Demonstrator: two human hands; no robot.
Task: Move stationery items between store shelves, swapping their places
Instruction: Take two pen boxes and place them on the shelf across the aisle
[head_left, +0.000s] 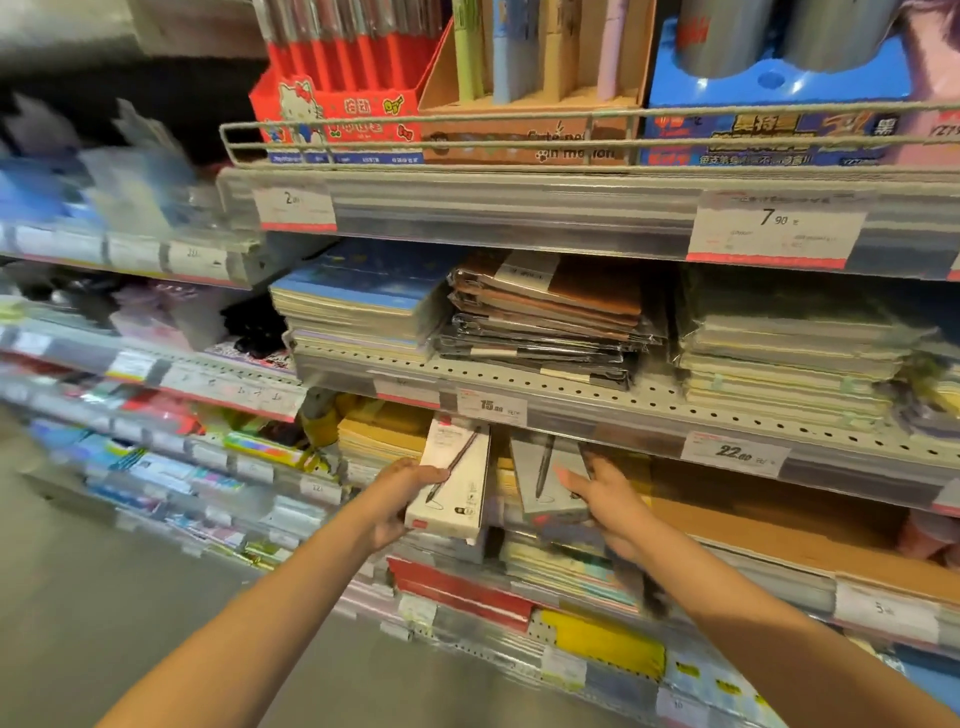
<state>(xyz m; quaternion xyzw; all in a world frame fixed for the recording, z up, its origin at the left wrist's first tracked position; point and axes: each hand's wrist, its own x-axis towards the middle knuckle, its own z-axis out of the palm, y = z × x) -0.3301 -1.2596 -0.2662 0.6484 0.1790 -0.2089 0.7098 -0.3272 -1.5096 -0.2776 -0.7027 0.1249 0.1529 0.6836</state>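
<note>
Store shelving (571, 384) stacked with stationery fills the view, seen from above at an angle. A white pen box (451, 480) is gripped by the left hand (400, 501) along its left edge, thumb laid over the front face and fingers curled behind; the box is held upright, slightly tilted, just in front of the third shelf down, below the 15.00 price tag (492, 406). Just beside it, a grey pen box (551, 478) is held by the right hand (608, 499), thumb on its front and fingers wrapped around its right side, under the same shelf edge. The two boxes are kept close but apart. Behind them, yellow notebooks (382, 434) are stacked on the shelf, and a brown cardboard sheet (769, 525) is seen to the right. On the shelf above, a blue notebook stack (363, 301), wrapped brown notebooks (550, 317) and pale green notebooks (784, 343) are laid flat. A 22.00 price tag (733, 453) is fixed further right. On the top shelf, a red cartoon display box (337, 111), a cardboard pen display (530, 104) and a blue display (769, 109) are kept behind a wire rail (587, 143).
</note>
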